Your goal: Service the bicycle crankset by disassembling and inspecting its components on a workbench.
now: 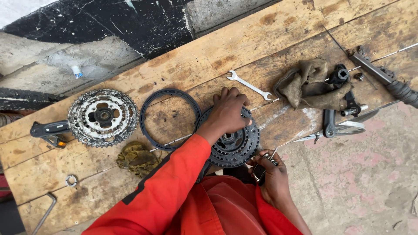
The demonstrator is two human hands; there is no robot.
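Sprocket cluster point(233, 146) under left hand point(228, 112)

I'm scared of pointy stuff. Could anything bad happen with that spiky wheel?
Maybe. The left hand presses on the toothed chainring, so a slip could scrape fingers on the teeth. The right hand holds a small metal tool close to those teeth. The chainring sits near the edge of the wooden bench, so it might slide off.
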